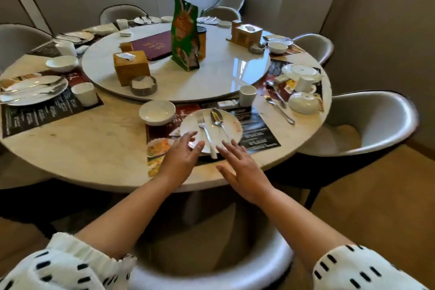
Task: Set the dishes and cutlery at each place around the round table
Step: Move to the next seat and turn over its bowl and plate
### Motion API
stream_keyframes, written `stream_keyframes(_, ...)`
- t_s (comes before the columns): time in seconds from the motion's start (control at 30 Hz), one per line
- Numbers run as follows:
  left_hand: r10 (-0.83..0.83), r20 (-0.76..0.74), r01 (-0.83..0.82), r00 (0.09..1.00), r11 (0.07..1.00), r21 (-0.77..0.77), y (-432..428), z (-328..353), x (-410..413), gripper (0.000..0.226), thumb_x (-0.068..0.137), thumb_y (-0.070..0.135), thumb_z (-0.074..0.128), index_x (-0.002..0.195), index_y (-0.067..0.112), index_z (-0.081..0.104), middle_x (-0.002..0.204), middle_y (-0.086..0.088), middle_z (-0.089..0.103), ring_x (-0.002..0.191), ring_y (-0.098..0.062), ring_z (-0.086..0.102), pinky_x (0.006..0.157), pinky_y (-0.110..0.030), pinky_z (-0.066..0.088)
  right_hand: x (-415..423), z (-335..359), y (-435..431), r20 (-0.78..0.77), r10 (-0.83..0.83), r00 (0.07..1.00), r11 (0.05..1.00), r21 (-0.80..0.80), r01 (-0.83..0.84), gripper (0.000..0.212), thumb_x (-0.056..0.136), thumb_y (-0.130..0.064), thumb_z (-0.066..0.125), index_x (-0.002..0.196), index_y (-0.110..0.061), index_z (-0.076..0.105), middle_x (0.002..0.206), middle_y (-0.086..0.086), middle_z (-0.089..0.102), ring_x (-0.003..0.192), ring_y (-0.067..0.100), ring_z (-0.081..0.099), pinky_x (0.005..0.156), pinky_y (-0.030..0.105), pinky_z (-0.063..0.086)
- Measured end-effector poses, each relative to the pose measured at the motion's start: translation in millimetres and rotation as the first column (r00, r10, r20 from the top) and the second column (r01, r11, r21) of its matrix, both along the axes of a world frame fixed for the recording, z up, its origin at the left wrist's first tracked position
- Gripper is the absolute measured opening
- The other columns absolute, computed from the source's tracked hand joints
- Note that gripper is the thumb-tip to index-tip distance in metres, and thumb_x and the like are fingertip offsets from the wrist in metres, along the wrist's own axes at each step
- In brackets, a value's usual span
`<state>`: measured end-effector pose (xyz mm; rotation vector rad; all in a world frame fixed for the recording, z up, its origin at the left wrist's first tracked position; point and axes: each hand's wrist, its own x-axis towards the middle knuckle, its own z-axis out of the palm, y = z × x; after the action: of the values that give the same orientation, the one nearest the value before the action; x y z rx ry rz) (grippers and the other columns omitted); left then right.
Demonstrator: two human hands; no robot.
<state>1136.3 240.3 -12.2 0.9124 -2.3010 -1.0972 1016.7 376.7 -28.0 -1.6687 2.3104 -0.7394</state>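
The plate (188, 125) lay on a placemat (259, 132) at the near edge of the surface (94, 148), with a fork (205, 130) and a spoon (217, 119) side by side on it. The left hand (182, 158), fingers straight, reached over the plate's near-left rim; contact could not be told. The right hand (244, 167), likewise flat and holding nothing, was just beside the fork's handle end. A bowl (157, 112) stood left of the plate.

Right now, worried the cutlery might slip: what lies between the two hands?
In the head view, the handle of the fork, overhanging the near rim of the plate, lies between the left hand and right hand.
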Motion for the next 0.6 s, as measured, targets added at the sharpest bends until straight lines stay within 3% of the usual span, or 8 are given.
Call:
stream_keyframes(0.23, -0.175, 0.063, 0.179, 0.982, 0.982, -0.055, 144, 6, -92, 0.05, 0.094, 0.04, 0.049, 0.138, 0.018, 0.044, 0.141, -0.005, 0.048, 0.13, -0.017, 0.044, 0.104, -0.027, 0.033, -93, 21, 161, -0.127, -0.121, 0.985, 0.99, 0.06, 0.129, 0.057, 0.095, -0.044, 0.043, 0.146, -0.025, 0.028, 0.155, -0.001, 0.024, 0.146, 0.016, 0.008, 0.119, 0.033, 0.007)
stream_keyframes(0.33, -0.254, 0.159, 0.272, 0.954, 0.956, -0.106, 187, 10, -128, 0.055, 0.093, 0.047, 0.045, 0.142, 0.024, 0.037, 0.145, -0.002, 0.043, 0.134, -0.018, 0.04, 0.111, -0.037, 0.032, -132, 29, 205, -0.123, -0.179, 0.976, 0.979, 0.076, 0.189, 0.057, 0.094, -0.045, 0.042, 0.146, -0.025, 0.028, 0.154, -0.001, 0.025, 0.146, 0.015, 0.008, 0.119, 0.033, 0.008)
stream_keyframes(0.43, -0.29, 0.259, 0.336, 0.921, 0.929, -0.157, 210, 16, -161, 0.059, 0.093, 0.052, 0.039, 0.146, 0.026, 0.03, 0.152, 0.001, 0.032, 0.142, -0.016, 0.027, 0.116, -0.044, 0.022, -165, 28, 230, -0.117, -0.229, 0.966, 0.969, 0.069, 0.238, 0.057, 0.094, -0.045, 0.042, 0.146, -0.025, 0.028, 0.154, 0.0, 0.025, 0.146, 0.015, 0.008, 0.118, 0.034, 0.008)
stream_keyframes(0.6, -0.317, 0.336, 0.382, 0.887, 0.912, -0.147, 209, 14, -218, 0.06, 0.094, 0.053, 0.036, 0.148, 0.029, 0.024, 0.158, 0.003, 0.017, 0.147, -0.013, 0.009, 0.12, -0.042, 0.009, -219, 7, 246, -0.058, -0.277, 0.959, 0.958, 0.061, 0.28, 0.06, 0.093, -0.046, 0.043, 0.147, -0.026, 0.024, 0.156, 0.0, 0.021, 0.146, 0.015, 0.005, 0.119, 0.036, 0.007)
